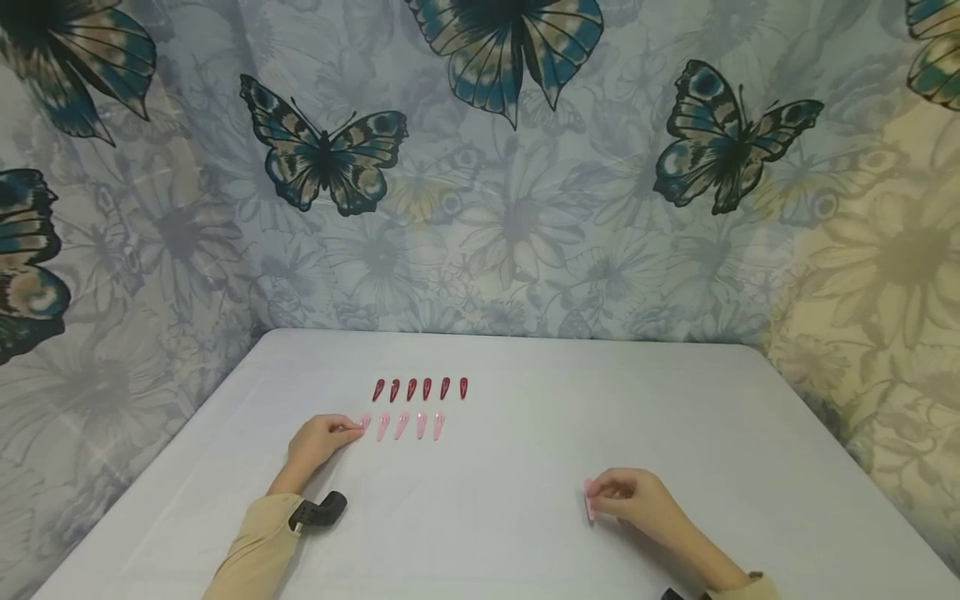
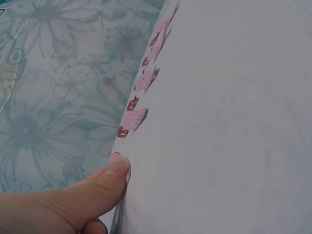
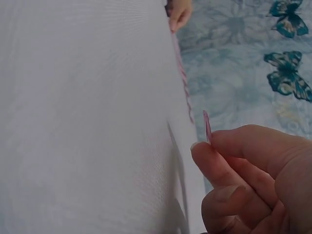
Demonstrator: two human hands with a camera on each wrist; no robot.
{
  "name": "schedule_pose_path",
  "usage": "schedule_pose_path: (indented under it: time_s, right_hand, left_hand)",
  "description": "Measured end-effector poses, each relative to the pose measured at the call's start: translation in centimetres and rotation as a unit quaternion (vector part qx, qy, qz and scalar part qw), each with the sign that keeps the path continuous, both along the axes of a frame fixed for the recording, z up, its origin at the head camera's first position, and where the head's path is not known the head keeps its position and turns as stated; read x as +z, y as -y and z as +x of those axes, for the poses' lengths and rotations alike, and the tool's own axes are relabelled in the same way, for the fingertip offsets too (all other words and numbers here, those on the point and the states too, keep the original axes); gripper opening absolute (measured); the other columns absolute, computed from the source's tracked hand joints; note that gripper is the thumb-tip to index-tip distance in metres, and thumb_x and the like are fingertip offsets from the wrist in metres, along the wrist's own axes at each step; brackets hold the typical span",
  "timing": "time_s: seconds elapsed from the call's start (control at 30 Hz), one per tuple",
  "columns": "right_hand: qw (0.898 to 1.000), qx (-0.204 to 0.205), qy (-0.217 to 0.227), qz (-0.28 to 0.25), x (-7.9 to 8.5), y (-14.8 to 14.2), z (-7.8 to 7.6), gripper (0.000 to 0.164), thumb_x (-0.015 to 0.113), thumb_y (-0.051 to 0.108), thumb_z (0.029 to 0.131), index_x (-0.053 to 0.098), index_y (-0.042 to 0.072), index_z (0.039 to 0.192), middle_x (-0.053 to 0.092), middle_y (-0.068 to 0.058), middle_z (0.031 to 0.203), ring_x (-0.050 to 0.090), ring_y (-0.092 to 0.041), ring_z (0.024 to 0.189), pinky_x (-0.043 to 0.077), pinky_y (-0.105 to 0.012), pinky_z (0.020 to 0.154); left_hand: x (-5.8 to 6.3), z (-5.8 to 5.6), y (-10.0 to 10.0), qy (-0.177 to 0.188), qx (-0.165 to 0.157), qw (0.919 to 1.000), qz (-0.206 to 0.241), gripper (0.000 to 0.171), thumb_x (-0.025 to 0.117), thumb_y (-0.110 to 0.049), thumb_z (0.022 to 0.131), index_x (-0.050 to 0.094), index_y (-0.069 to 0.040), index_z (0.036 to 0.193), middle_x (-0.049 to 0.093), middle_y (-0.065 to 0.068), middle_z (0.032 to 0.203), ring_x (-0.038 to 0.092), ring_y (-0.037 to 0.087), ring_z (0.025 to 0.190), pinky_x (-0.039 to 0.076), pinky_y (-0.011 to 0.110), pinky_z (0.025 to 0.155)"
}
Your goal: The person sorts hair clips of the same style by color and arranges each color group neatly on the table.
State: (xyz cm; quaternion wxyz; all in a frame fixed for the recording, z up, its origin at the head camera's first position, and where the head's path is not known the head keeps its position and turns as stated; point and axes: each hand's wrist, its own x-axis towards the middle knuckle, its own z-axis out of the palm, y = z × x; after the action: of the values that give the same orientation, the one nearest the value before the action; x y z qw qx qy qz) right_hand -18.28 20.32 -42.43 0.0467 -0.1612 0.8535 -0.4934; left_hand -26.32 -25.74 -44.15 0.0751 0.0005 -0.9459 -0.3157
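My left hand (image 1: 318, 442) pinches the leftmost pink snap hair clip (image 1: 365, 421) at the end of a row on the table. Thumb and fingertips cover much of that clip in the left wrist view, where only its pink end (image 2: 115, 156) shows. Several more pink hair clips (image 1: 402, 426) lie to its right, apart from one another. To the right, over the near part of the table, my right hand (image 1: 633, 504) holds another pink hair clip (image 3: 207, 124) upright between thumb and index finger; the right wrist view shows it edge-on.
Behind the pink row lies a parallel row of several dark red hair clips (image 1: 427, 389). The white table (image 1: 600, 400) ends at a butterfly-print cloth (image 1: 517, 250) at the back. A black wrist strap (image 1: 322, 510) sits on the left forearm.
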Motion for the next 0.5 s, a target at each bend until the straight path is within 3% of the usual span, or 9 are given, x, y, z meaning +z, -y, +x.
schedule_pose_path:
  time_s: [0.2, 0.4, 0.5]
  right_hand:
    - [1.000, -0.014, 0.021, 0.013, 0.2, 0.5, -0.2, 0.017, 0.072, 0.020, 0.074, 0.066, 0.006, 0.083, 0.062, -0.002, 0.073, 0.042, -0.006, 0.046, 0.037, -0.022, 0.040]
    - [1.000, -0.010, 0.024, 0.009, 0.8, 2.0, -1.7, 0.017, 0.073, 0.019, 0.074, 0.066, 0.007, 0.083, 0.062, -0.001, 0.074, 0.040, -0.008, 0.047, 0.036, -0.022, 0.040]
    - [0.999, -0.002, 0.049, -0.014, 1.3, 3.0, -2.6, 0.018, 0.073, 0.018, 0.074, 0.065, 0.006, 0.085, 0.062, -0.002, 0.075, 0.037, -0.009, 0.046, 0.034, -0.023, 0.040]
  left_hand:
    - [0.0, 0.1, -0.1, 0.003, 0.002, 1.0000, 0.001, 0.017, 0.071, -0.025, 0.076, 0.071, -0.008, 0.080, 0.044, -0.005, 0.058, 0.038, 0.014, 0.057, 0.030, 0.029, 0.054]
    - [0.3, 0.2, 0.0, 0.005, -0.002, 1.0000, 0.001, 0.019, 0.071, -0.026, 0.075, 0.070, -0.008, 0.080, 0.043, -0.004, 0.058, 0.038, 0.014, 0.056, 0.029, 0.029, 0.053]
    - [0.5, 0.1, 0.3, 0.015, -0.004, 0.9999, 0.001, 0.021, 0.071, -0.027, 0.076, 0.071, -0.007, 0.082, 0.048, -0.004, 0.061, 0.040, 0.015, 0.059, 0.031, 0.029, 0.054]
